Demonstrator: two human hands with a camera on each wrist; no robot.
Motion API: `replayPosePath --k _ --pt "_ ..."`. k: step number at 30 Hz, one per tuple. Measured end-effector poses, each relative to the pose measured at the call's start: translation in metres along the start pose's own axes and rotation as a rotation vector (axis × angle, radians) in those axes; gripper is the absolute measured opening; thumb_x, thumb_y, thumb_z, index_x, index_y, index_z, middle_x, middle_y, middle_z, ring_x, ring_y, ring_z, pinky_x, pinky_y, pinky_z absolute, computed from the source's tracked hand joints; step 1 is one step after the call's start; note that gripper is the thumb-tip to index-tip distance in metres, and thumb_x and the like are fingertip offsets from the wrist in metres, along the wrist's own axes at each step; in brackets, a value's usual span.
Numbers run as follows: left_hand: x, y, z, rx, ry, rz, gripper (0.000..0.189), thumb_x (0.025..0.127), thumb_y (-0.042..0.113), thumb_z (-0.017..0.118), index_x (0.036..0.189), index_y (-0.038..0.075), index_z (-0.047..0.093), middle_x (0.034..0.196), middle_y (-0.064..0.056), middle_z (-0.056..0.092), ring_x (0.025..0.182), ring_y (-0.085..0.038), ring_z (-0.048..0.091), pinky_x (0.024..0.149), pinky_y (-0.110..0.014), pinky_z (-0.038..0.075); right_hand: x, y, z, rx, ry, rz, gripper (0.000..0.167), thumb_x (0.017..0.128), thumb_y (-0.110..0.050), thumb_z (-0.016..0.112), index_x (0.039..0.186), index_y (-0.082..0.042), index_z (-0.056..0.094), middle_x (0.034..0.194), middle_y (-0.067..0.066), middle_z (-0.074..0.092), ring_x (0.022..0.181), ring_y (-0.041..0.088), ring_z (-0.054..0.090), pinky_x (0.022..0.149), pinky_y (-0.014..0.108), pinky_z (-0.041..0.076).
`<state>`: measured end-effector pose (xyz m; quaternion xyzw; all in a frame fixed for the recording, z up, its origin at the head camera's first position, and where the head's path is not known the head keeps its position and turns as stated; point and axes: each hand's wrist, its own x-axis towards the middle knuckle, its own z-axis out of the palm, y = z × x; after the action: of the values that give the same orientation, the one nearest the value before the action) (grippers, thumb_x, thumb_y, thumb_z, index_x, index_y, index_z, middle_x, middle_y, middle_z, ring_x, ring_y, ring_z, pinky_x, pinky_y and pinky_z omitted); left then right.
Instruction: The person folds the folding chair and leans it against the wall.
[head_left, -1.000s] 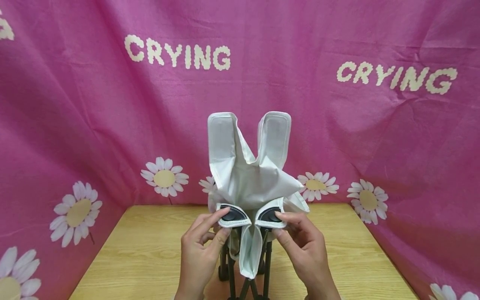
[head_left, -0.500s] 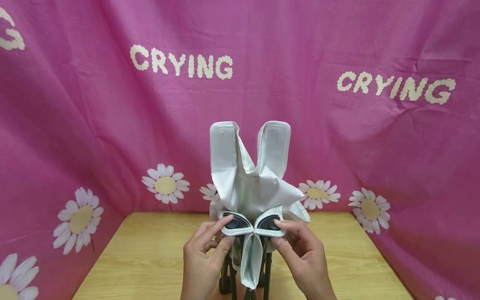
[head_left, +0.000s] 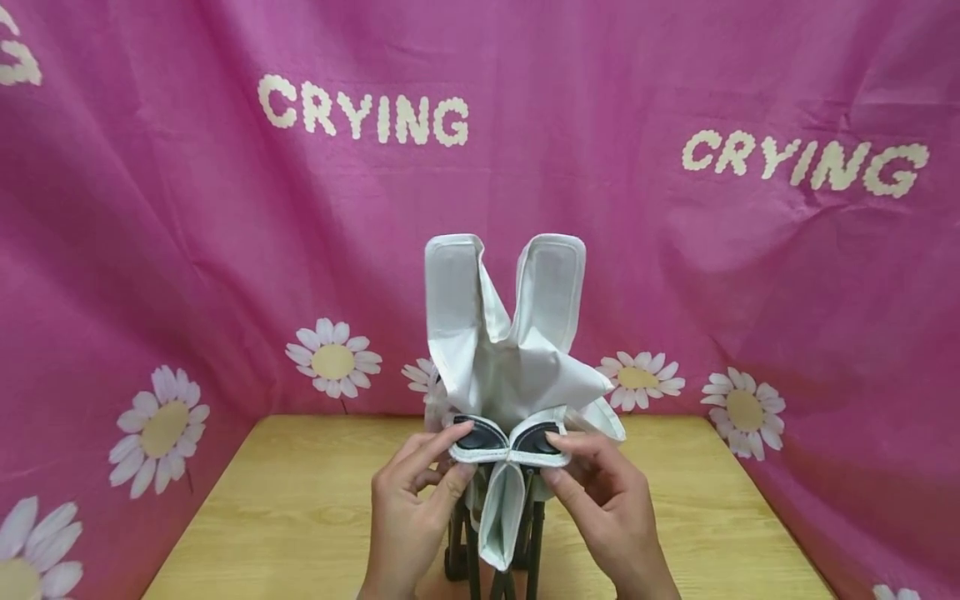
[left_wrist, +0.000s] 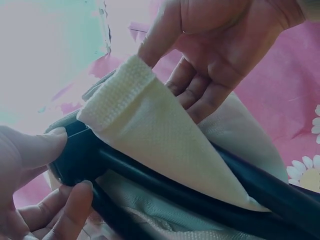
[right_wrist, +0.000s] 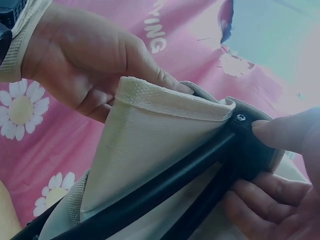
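A small folding chair with white fabric (head_left: 517, 379) and black legs (head_left: 536, 542) stands half folded between the hands. My left hand (head_left: 411, 508) pinches its near left black corner piece (head_left: 482, 435), index finger on top and thumb below. Opposite, my right hand (head_left: 611, 504) grips the near right black corner piece (head_left: 534, 439) the same way. The two corners meet in the middle, and the fabric between them hangs down in a fold (head_left: 501, 517). In the left wrist view, the left thumb (left_wrist: 47, 145) lies against the black joint. A screw (right_wrist: 241, 118) shows beside the right thumb.
The chair stands on a wooden table (head_left: 285, 500). Behind and at both sides hangs a pink cloth (head_left: 585, 167) with daisies and lettering. Two fabric flaps (head_left: 551, 279) of the chair point up toward the back.
Both hands have moved inward, bringing the two near corners from a small gap into contact. The fabric between them has folded narrower. The head view has shifted slightly.
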<state>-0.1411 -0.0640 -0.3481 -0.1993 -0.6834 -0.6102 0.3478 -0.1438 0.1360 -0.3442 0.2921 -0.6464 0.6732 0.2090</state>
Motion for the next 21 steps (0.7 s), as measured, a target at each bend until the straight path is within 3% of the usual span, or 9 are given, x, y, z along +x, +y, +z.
replayPosePath --k 9,15,21 --pt "0.006 -0.002 0.003 -0.028 -0.004 0.044 0.035 0.081 0.001 0.075 0.115 0.006 0.071 0.092 -0.006 0.064 0.076 -0.011 0.057 0.061 -0.024 0.055 0.005 0.001 -0.002 0.01 0.011 -0.021 0.034 0.084 0.017 0.061 0.117 0.007 0.06 0.12 0.017 0.059 0.101 0.017 0.064 0.085 0.029 0.054" --pt "0.008 -0.001 0.004 -0.031 -0.008 0.05 0.034 0.082 0.002 0.075 0.115 0.007 0.071 0.091 -0.006 0.064 0.076 -0.011 0.056 0.061 -0.024 0.055 0.005 0.001 -0.004 0.003 0.012 -0.013 0.035 0.085 0.016 0.061 0.118 0.007 0.059 0.122 0.021 0.056 0.103 0.019 0.064 0.087 0.03 0.053" --pt "-0.004 -0.002 0.0 -0.023 -0.011 -0.013 0.036 0.081 0.002 0.075 0.116 0.01 0.07 0.094 -0.003 0.064 0.078 -0.012 0.059 0.063 -0.026 0.056 -0.002 0.006 -0.004 0.044 -0.022 -0.047 0.038 0.084 0.019 0.059 0.12 0.008 0.057 0.121 0.015 0.058 0.105 0.018 0.063 0.087 0.029 0.053"
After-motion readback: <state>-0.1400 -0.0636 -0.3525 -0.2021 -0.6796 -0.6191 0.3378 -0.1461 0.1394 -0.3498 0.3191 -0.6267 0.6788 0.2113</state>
